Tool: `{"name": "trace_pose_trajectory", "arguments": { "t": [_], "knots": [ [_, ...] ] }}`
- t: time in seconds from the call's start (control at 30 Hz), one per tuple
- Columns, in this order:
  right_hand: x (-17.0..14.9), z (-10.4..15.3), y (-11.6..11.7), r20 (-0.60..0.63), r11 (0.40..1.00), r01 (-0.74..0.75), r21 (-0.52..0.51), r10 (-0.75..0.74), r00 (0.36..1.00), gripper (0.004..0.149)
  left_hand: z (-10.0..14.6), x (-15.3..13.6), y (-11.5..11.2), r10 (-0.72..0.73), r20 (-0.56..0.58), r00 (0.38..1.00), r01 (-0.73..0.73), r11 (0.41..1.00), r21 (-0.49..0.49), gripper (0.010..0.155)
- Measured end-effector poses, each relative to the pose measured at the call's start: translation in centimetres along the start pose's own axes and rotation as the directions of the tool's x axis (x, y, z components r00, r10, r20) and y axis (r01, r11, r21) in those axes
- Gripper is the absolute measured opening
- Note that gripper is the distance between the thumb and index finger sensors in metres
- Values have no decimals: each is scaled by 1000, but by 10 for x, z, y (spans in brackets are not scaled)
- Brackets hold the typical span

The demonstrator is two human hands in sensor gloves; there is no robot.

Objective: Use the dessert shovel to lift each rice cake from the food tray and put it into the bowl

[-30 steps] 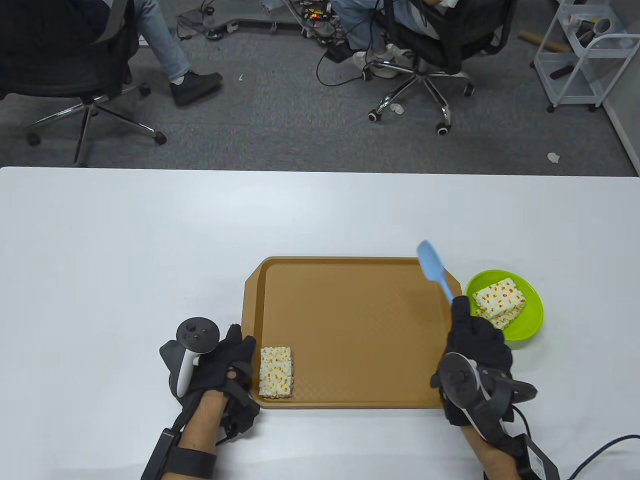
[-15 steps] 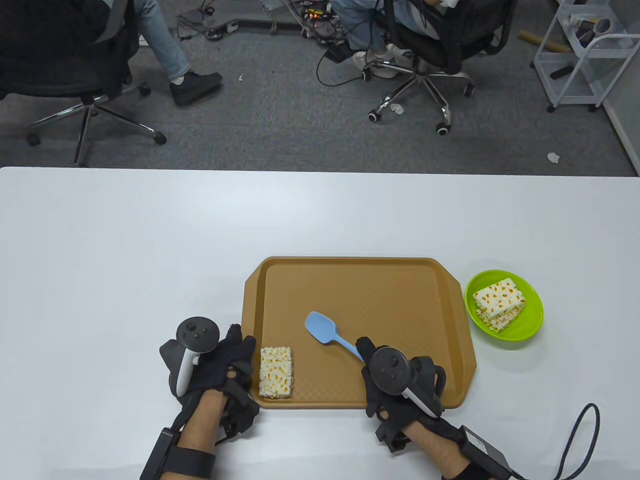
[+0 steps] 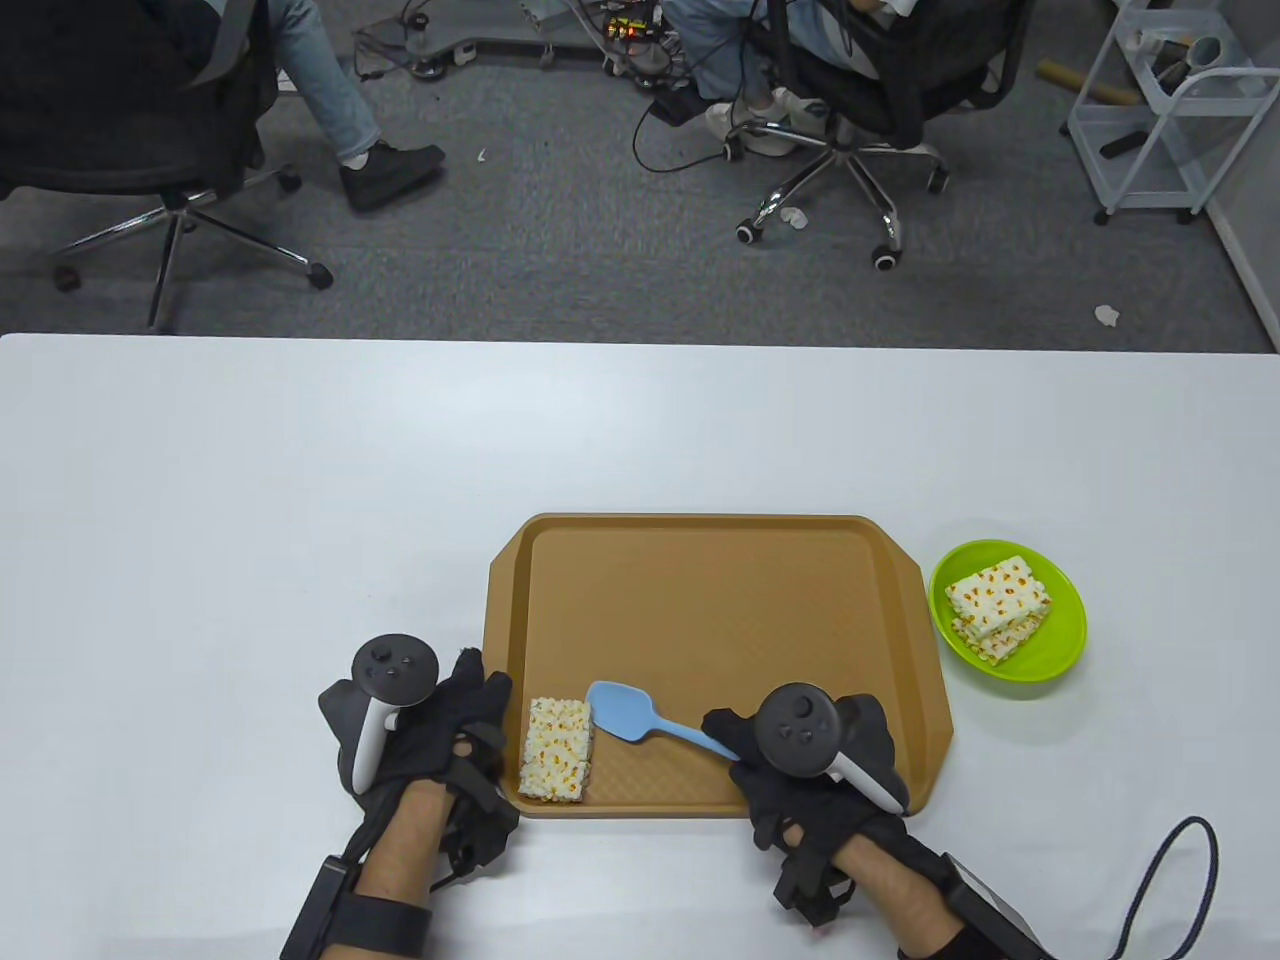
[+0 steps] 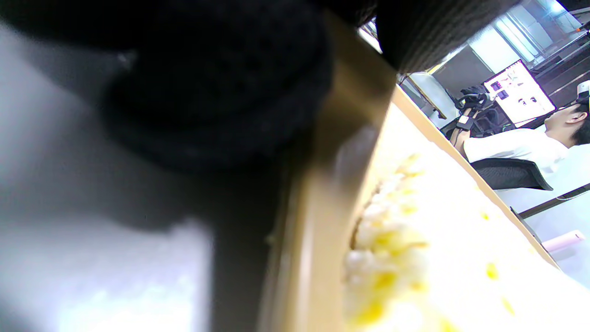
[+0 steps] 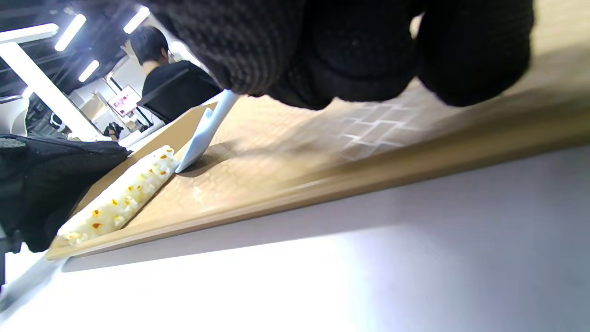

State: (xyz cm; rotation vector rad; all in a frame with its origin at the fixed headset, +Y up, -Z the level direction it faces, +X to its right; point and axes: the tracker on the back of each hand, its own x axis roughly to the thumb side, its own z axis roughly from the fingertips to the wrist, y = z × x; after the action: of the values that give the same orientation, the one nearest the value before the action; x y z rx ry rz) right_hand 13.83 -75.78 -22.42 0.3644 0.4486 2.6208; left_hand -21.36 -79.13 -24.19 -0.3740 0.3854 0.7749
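Observation:
One rice cake (image 3: 557, 749) lies in the near-left corner of the brown food tray (image 3: 730, 590). My right hand (image 3: 745, 745) grips the handle of the blue dessert shovel (image 3: 622, 710). The blade slants down with its tip at the cake's right edge; the right wrist view shows the shovel (image 5: 203, 138) touching the rice cake (image 5: 120, 200). My left hand (image 3: 480, 700) rests against the tray's left rim with fingers (image 4: 221, 92) over the rim (image 4: 313, 230), holding nothing. The green bowl (image 3: 1060, 655), right of the tray, holds stacked rice cakes (image 3: 1000, 598).
White table (image 3: 300, 500) extends left of and behind the tray. A cable (image 3: 1165, 880) runs from my right wrist across the near-right corner. Beyond the far edge are office chairs (image 3: 850, 100), a person's legs and a white cart (image 3: 1160, 120).
My right hand brought the shovel from beside the bowl down and left across the tray, until its blade met the rice cake's right edge. The cake has turned slightly. The left hand stayed put.

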Motion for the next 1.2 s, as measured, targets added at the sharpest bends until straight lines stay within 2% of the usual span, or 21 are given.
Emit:
{"name": "trace_pose_trajectory", "arguments": {
  "t": [0.03,0.1,0.3,0.67,0.77,1.0,1.2],
  "knots": [
    [-3,0,-1,3,997,34,71,-35,999,59,0,0,0,0,0,1000,0,1000,1,62],
    [-4,3,0,-13,989,80,128,-79,997,59,0,0,0,0,0,1000,0,1000,2,62],
    [13,8,5,19,998,-13,65,12,1000,59,0,-2,1,14,-6,1000,-14,1000,2,61],
    [47,-3,27,82,990,0,138,-11,997,60,-2,-4,1,45,-8,999,-45,999,-12,59],
    [46,-3,29,92,994,-3,109,-7,996,60,-2,-4,1,45,-10,999,-45,999,-13,59],
    [38,-1,28,101,990,105,97,-114,988,59,-2,-3,1,32,-6,999,-32,999,-9,59],
    [21,6,10,75,965,240,105,-249,966,59,-2,-2,1,26,-3,1000,-26,1000,-16,60]
  ]
}}
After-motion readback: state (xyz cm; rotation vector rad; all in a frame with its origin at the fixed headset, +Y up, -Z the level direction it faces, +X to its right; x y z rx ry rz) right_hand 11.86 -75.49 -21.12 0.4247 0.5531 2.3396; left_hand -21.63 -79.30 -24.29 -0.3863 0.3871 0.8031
